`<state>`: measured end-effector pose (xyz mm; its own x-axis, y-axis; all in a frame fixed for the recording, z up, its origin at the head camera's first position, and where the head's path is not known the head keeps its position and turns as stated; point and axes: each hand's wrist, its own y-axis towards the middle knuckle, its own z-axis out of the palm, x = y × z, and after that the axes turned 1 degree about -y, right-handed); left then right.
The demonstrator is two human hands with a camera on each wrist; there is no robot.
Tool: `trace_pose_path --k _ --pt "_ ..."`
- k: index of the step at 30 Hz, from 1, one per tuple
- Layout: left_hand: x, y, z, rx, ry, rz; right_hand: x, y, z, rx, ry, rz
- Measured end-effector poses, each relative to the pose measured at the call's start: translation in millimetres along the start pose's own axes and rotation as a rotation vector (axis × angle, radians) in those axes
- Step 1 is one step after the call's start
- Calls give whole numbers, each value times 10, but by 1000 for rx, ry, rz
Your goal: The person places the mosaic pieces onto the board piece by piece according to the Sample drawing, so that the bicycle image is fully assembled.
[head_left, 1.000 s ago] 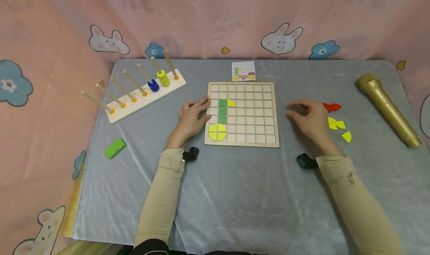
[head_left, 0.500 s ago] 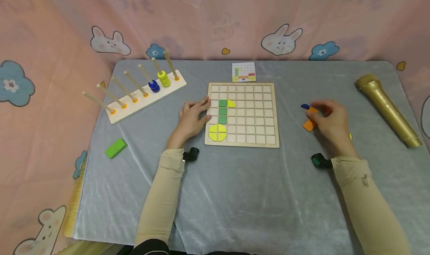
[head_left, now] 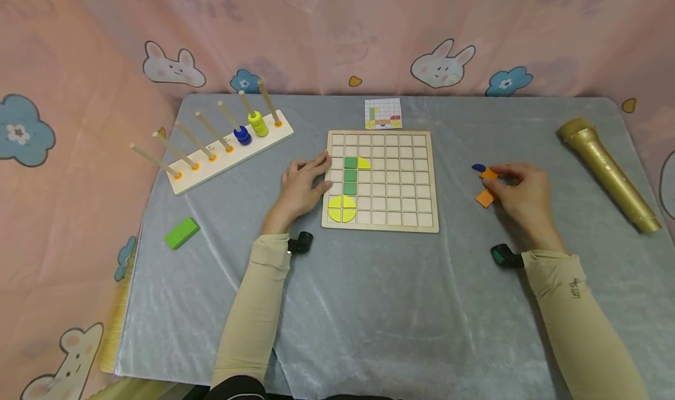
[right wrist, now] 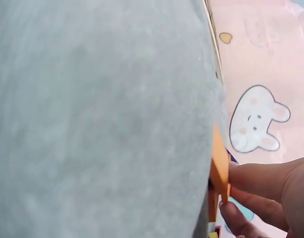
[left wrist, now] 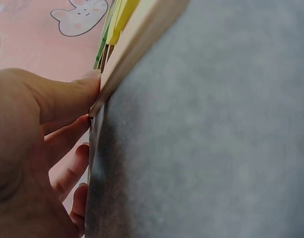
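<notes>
My left hand (head_left: 300,189) rests against the left edge of a wooden grid board (head_left: 379,229), thumb and fingertips touching its side, fingers spread. On the board lie several green square tiles (head_left: 350,175), a yellow circle of quarter pieces (head_left: 335,215) and a single yellow quarter piece (head_left: 364,163). To the right of the board, my right hand (head_left: 527,198) pinches an orange square tile (right wrist: 220,161) between thumb and fingers. Another orange tile (head_left: 484,198) lies just below it on the cloth, and a blue curved piece (head_left: 478,167) beside the fingertips. My right hand hides the cloth behind it.
A pattern card (head_left: 382,114) lies behind the board. At the far left stands a peg rack (head_left: 232,154) with blue and yellow beads, and a green block (head_left: 181,233) lies in front of it. A gold microphone (head_left: 609,174) lies at the right.
My right hand has moved rightward from near the board to the orange tiles and pinched one, covering the red and yellow pieces. My left hand has stayed at the board's edge.
</notes>
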<state>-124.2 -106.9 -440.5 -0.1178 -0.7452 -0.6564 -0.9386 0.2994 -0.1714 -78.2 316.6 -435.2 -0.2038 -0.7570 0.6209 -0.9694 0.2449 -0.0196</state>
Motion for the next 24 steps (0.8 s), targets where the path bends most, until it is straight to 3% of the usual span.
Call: trace_pose_path --k 8,12,24 --pt "-7 2 1 1 3 -6 193 -34 48 -52 4 -83" --pt "-7 7 4 -3 1 -5 355 -36 151 -35 39 -152" --pt "-10 1 7 -4 -7 -2 890 -97 596 138 105 -343"
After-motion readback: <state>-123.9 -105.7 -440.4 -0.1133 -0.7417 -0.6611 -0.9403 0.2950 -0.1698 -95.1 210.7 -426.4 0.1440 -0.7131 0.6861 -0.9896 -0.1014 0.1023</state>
